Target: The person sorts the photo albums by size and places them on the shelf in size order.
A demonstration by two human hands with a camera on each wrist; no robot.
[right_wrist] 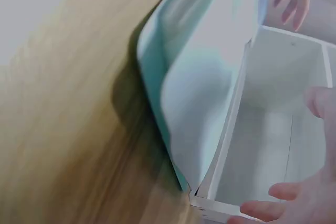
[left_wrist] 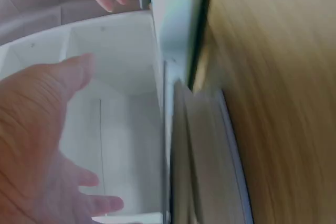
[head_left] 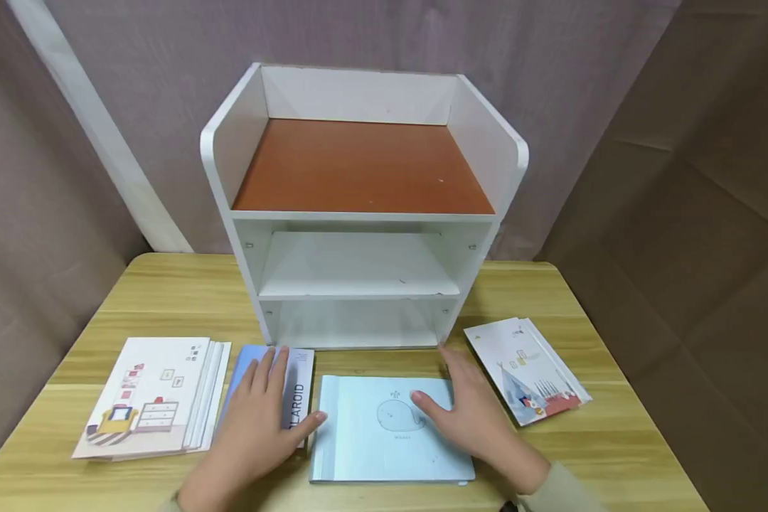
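A light blue book with a whale drawing (head_left: 390, 455) lies flat at the table's front middle. My right hand (head_left: 476, 416) is over its right side, fingers spread and thumb toward the whale. Left of it lies a blue and white book lettered "LAROID" (head_left: 299, 398), partly hidden by my left hand (head_left: 256, 419). That hand's fingers are extended and its thumb reaches toward the whale book's left edge. In the right wrist view the whale book's cover (right_wrist: 199, 98) stands a little apart from its lower layers at one corner, with my fingers (right_wrist: 268, 209) beside it.
Behind the books stands a white shelf unit (head_left: 358, 217) with a brown top panel (head_left: 365, 167) and two lower compartments. A stack of illustrated books (head_left: 147, 384) is at the left on the wooden table (head_left: 179, 291). Another illustrated book (head_left: 518, 355) lies angled at the right.
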